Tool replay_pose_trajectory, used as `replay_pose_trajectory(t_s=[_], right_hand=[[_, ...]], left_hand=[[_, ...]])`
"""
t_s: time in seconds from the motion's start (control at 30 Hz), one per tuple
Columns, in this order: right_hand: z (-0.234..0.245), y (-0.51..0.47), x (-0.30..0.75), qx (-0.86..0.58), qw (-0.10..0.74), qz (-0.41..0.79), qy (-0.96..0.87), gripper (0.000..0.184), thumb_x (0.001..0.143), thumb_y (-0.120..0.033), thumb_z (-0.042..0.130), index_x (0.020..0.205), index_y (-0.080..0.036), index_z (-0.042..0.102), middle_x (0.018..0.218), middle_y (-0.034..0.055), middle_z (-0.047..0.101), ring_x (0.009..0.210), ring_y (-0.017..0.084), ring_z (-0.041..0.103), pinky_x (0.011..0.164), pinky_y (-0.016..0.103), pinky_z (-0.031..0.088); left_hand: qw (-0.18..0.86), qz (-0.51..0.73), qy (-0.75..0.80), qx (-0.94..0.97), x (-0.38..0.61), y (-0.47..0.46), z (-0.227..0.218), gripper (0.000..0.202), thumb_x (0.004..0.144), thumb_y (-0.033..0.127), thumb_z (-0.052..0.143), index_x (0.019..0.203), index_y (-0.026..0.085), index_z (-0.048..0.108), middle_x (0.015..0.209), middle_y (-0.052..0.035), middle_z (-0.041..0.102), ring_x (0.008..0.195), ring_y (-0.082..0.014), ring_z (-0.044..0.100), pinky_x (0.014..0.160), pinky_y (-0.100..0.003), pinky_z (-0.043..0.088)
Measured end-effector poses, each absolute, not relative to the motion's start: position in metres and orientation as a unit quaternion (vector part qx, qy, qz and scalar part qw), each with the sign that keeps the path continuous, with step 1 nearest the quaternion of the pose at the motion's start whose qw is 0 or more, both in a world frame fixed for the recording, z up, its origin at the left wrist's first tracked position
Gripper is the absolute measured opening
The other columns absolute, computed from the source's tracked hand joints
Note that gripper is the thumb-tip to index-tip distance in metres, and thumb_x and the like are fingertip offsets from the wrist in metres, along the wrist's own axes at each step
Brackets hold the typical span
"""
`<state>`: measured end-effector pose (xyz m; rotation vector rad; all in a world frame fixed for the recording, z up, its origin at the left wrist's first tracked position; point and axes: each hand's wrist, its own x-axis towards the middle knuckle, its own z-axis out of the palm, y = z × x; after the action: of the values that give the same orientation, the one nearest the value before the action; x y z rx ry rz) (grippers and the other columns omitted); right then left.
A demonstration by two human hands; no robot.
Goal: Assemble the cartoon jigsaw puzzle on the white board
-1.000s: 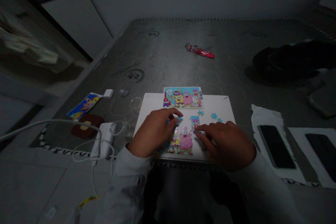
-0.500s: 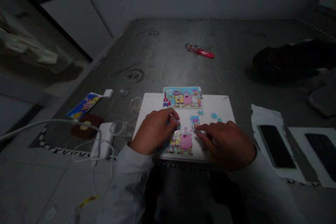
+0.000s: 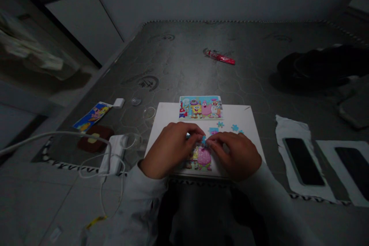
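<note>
A small blue puzzle piece (image 3: pixel 203 140) is at the fingertips of both hands, just above a partly assembled cartoon puzzle (image 3: pixel 204 157). My left hand (image 3: pixel 175 147) pinches its left side with thumb and index finger. On the other side, my right hand (image 3: pixel 238 154) has its thumb and index finger closed at the piece's right edge. Part of the puzzle is hidden under my left hand. A joined blue and pink section (image 3: pixel 213 130) lies just beyond my right fingers. Loose blue pieces (image 3: pixel 235 127) rest on the white board (image 3: pixel 165 113), below a printed reference picture (image 3: pixel 201 107).
Left of the board are clear round lids (image 3: pixel 149 113), a white power adapter (image 3: pixel 116 155) with cables, a brown case (image 3: pixel 95 138) and a cartoon card (image 3: pixel 92 116). A phone (image 3: pixel 304 161) lies right. Farther back are a red packet (image 3: pixel 220 57) and a dark bag (image 3: pixel 319 65).
My right hand has moved left from the joined section to meet my left hand. A blue piece now shows between their fingertips. My left hand has shifted slightly right.
</note>
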<state>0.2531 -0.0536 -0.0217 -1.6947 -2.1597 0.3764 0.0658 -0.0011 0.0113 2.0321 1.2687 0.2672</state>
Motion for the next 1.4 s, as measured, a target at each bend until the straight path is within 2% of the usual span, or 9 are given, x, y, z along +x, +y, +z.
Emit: replay_pose_trajectory(t_s=[0.1, 0.23, 0.43, 0.6, 0.97, 1.4], right_hand=[[-0.024, -0.053, 0.248, -0.613, 0.217, 0.161, -0.743, 0.022, 0.093, -0.036, 0.054, 0.085, -0.025, 0.071, 0.079, 0.0002, 0.074, 0.073, 0.018, 0.067, 0.068, 0.031, 0.039], [-0.026, -0.052, 0.249, -0.645, 0.23, 0.199, -0.701, 0.022, 0.091, -0.037, 0.054, 0.085, -0.026, 0.072, 0.078, -0.001, 0.074, 0.071, 0.017, 0.067, 0.066, 0.03, 0.043], [-0.031, -0.049, 0.246, -0.68, 0.208, 0.209, -0.671, 0.028, 0.09, -0.042, 0.052, 0.081, -0.026, 0.073, 0.073, -0.0005, 0.073, 0.065, 0.019, 0.065, 0.062, 0.031, 0.04], [-0.037, -0.042, 0.239, -0.675, 0.205, 0.196, -0.681, 0.03, 0.091, -0.041, 0.051, 0.077, -0.024, 0.07, 0.062, -0.0013, 0.066, 0.058, 0.016, 0.06, 0.058, 0.029, 0.034], [-0.042, -0.035, 0.219, -0.701, 0.131, 0.151, -0.685, 0.034, 0.092, -0.043, 0.047, 0.07, -0.022, 0.064, 0.06, -0.0012, 0.06, 0.056, 0.015, 0.051, 0.059, 0.031, 0.024], [-0.048, -0.033, 0.215, -0.72, 0.109, 0.085, -0.68, 0.025, 0.086, -0.044, 0.057, 0.074, -0.024, 0.06, 0.064, -0.0011, 0.063, 0.062, 0.019, 0.055, 0.065, 0.033, 0.027]], left_hand=[[0.353, 0.102, 0.489, 0.791, 0.066, -0.004, 0.013, 0.021, 0.09, 0.028, 0.056, 0.1, 0.028, 0.075, 0.098, 0.0019, 0.077, 0.094, -0.0183, 0.068, 0.087, -0.03, 0.046], [0.27, 0.109, 0.561, 0.775, 0.061, -0.004, 0.011, 0.024, 0.089, 0.033, 0.059, 0.109, 0.028, 0.072, 0.096, -0.0009, 0.076, 0.087, -0.0195, 0.068, 0.082, -0.032, 0.046], [0.288, 0.036, 0.582, 0.759, 0.056, 0.003, 0.0, 0.02, 0.074, 0.042, 0.074, 0.084, 0.024, 0.072, 0.079, -0.0007, 0.073, 0.077, -0.0185, 0.066, 0.066, -0.028, 0.041], [0.301, 0.026, 0.584, 0.753, 0.059, 0.004, -0.011, 0.019, 0.07, 0.04, 0.077, 0.079, 0.024, 0.073, 0.079, -0.001, 0.073, 0.073, -0.0182, 0.064, 0.063, -0.029, 0.04], [0.293, 0.034, 0.597, 0.746, 0.06, 0.002, -0.017, 0.019, 0.068, 0.04, 0.079, 0.076, 0.025, 0.072, 0.079, -0.001, 0.073, 0.074, -0.0192, 0.064, 0.062, -0.029, 0.04], [0.276, 0.03, 0.6, 0.751, 0.061, -0.001, -0.012, 0.017, 0.07, 0.041, 0.078, 0.078, 0.027, 0.072, 0.082, -0.0003, 0.073, 0.08, -0.0219, 0.065, 0.065, -0.031, 0.041]])
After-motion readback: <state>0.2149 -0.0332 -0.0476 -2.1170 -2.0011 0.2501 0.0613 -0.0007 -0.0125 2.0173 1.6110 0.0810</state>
